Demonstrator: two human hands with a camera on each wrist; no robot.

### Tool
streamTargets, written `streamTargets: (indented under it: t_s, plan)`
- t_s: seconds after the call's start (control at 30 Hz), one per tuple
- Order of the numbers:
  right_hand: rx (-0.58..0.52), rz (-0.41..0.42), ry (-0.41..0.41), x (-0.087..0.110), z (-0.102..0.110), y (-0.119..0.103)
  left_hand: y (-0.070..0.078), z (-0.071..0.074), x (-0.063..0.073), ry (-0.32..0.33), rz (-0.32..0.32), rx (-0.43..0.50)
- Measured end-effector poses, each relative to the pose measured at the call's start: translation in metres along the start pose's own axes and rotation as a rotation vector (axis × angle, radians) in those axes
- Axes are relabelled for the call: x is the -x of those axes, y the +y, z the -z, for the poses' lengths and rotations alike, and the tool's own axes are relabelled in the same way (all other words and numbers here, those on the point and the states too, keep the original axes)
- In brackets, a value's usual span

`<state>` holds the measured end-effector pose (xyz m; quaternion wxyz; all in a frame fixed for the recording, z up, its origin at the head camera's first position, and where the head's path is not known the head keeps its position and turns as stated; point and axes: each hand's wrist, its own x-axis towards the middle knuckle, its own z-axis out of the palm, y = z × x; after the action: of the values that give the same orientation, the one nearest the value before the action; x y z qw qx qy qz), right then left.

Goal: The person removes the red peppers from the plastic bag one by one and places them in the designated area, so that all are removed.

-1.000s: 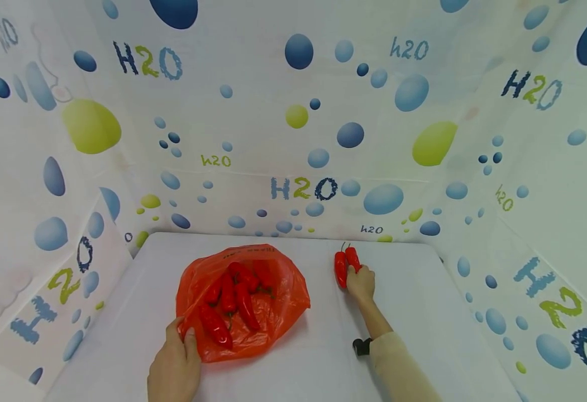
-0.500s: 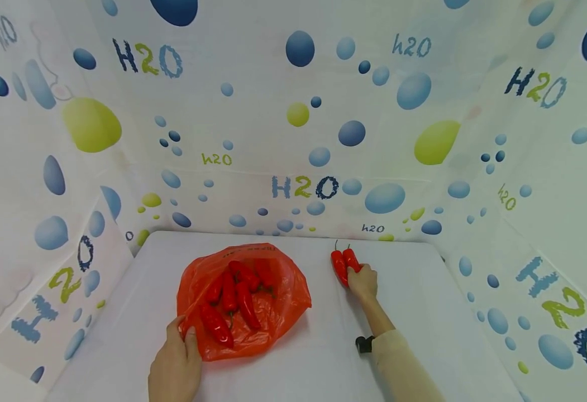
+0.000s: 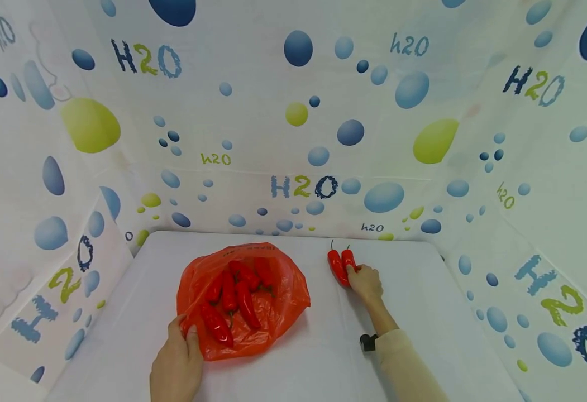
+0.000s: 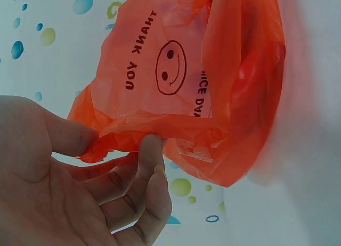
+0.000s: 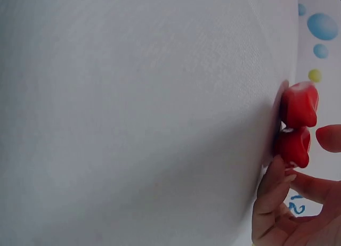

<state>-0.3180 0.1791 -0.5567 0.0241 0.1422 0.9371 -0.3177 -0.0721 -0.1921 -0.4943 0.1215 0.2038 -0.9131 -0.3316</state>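
My left hand (image 3: 176,357) pinches the near left edge of an orange-red plastic bag (image 3: 288,329) between thumb and fingers. Its mouth gapes toward me, with several red peppers (image 3: 247,304) lying inside. In the left wrist view the bag (image 4: 112,70) has "THANK YOU" and a smiley printed on it. On the right of the table, two long red peppers (image 3: 337,265) lie side by side, stems pointing away. My right hand (image 3: 367,282) is at the right-hand pepper (image 3: 347,258). In the right wrist view its fingers touch the lower pepper (image 5: 292,147), while the thumb (image 5: 330,137) stands apart from it.
The white tabletop (image 3: 318,357) carries the bag and peppers. A patterned curtain (image 3: 253,111) with bubbles and "H2O" lettering rises behind and on both sides. A small black device (image 3: 368,342) sits at my right wrist.
The two loose peppers have shifted slightly left, the left one now tilting more. My right hand has moved a little to the right. My left hand and the bag stay nearly still.
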Motion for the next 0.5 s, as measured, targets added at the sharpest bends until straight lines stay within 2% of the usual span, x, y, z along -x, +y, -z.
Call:
streamTargets:
  t_s: [0.3, 0.5]
  plan:
    - [0.045, 0.027, 0.067, 0.005, 0.005, 0.000, 0.002, 0.000, 0.001, 0.000, 0.004, -0.002]
    - [-0.023, 0.054, 0.117, 0.014, 0.007, -0.012, 0.001, -0.002, 0.000, -0.011, 0.005, -0.009]
